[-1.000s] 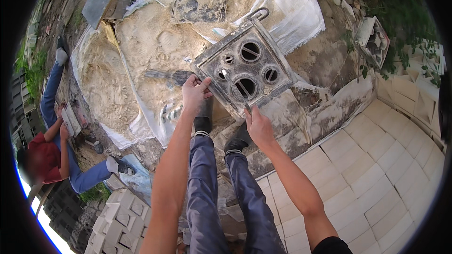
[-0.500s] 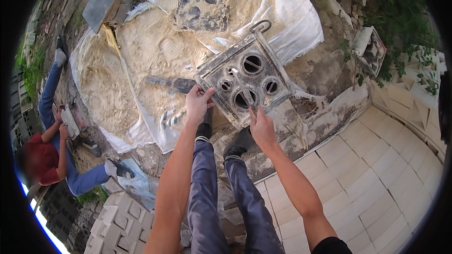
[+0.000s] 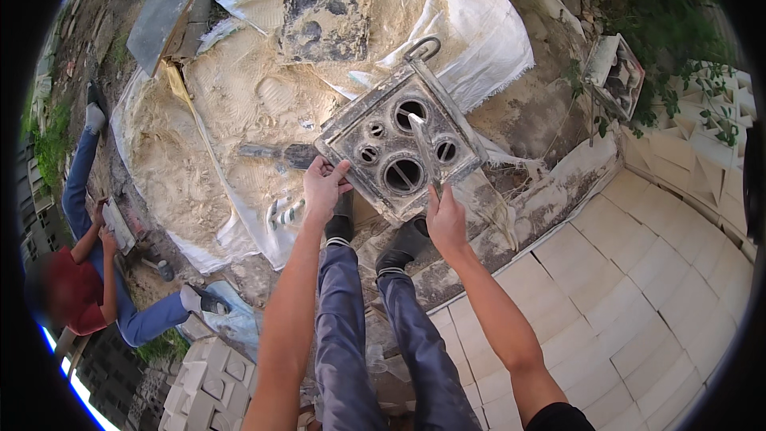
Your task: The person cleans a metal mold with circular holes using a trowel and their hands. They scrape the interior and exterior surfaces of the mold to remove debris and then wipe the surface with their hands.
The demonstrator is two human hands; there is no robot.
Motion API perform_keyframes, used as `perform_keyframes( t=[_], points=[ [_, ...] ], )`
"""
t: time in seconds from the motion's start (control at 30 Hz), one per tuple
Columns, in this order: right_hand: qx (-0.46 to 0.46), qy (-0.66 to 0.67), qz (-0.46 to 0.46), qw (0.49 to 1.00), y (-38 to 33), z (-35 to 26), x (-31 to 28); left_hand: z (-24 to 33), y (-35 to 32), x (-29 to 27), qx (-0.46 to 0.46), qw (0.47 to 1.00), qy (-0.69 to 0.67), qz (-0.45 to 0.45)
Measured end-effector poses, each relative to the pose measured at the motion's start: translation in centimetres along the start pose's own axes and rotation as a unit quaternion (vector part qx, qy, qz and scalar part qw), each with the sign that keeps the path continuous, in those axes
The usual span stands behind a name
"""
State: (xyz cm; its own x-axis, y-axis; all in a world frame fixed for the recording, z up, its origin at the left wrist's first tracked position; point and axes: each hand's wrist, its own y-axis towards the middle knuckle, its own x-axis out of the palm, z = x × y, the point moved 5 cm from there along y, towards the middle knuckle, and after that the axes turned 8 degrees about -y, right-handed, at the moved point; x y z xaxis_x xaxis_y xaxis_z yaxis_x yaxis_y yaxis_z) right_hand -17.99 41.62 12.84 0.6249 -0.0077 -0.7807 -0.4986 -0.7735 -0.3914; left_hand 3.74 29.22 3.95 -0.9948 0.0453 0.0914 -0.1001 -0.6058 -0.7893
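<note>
A square, grimy metal mould [image 3: 391,142] with several round holes and a loop handle at its far side is tilted in front of me. My left hand [image 3: 323,190] grips its left edge, thumb on top and fingers wrapped underneath. A thin, narrow metal blade [image 3: 428,150], perhaps a knife or scraper, is held in my right hand [image 3: 448,219]. Its tip reaches over the far large hole, and the blade lies across the mould's face. The blade's handle is mostly hidden in my closed fingers. Just left of the mould lies a dark trowel-like tool [image 3: 263,151] on the sand.
Sand [image 3: 207,183] covers a white woven sheet [image 3: 503,52]. A square dark plate [image 3: 323,25] lies on it. Pale cast blocks stand at right [image 3: 550,303] and lower left [image 3: 209,383]. Another person [image 3: 80,287] sits at left holding a pale piece. A sand-caked mould [image 3: 614,76] leans far right.
The blade's tip has moved from the small holes to the far large hole, so the blade now stands steeper. The mould appears slightly further left in view.
</note>
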Motion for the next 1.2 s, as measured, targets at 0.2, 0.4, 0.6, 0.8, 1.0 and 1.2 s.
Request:
perform_keyframes(
  t=[0.2, 0.4, 0.6, 0.8, 1.0, 1.2],
  points=[
    [-0.047, -0.036, 0.03, 0.998, 0.7, 3.2, 0.7, 0.0, -0.6, 1.1, 0.008, 1.0, -0.021, 0.003],
    [-0.001, 0.022, 0.047, 0.999, -1.0, 3.5, -1.5, 0.1, -0.7, 0.5, 0.057, 0.998, 0.016, 0.016],
    [-0.036, -0.048, 0.046, 0.997, -2.4, 8.8, -1.3, 0.4, -0.9, 1.4, 0.05, 0.998, -0.006, 0.03],
    [-0.02, -0.048, 0.021, 0.998, -3.0, 9.6, -1.3, 0.6, -0.7, 0.7, 0.06, 0.997, 0.026, 0.029],
    [-0.077, 0.001, 0.008, 0.997, -3.4, 6.0, -3.2, -0.6, -0.9, 0.9, 0.066, 0.996, -0.025, 0.05],
    [-0.141, -0.146, -0.078, 0.976, 1.2, 3.9, -3.8, -3.3, -2.9, 2.6, 0.068, 0.992, 0.033, 0.101]
  ],
)
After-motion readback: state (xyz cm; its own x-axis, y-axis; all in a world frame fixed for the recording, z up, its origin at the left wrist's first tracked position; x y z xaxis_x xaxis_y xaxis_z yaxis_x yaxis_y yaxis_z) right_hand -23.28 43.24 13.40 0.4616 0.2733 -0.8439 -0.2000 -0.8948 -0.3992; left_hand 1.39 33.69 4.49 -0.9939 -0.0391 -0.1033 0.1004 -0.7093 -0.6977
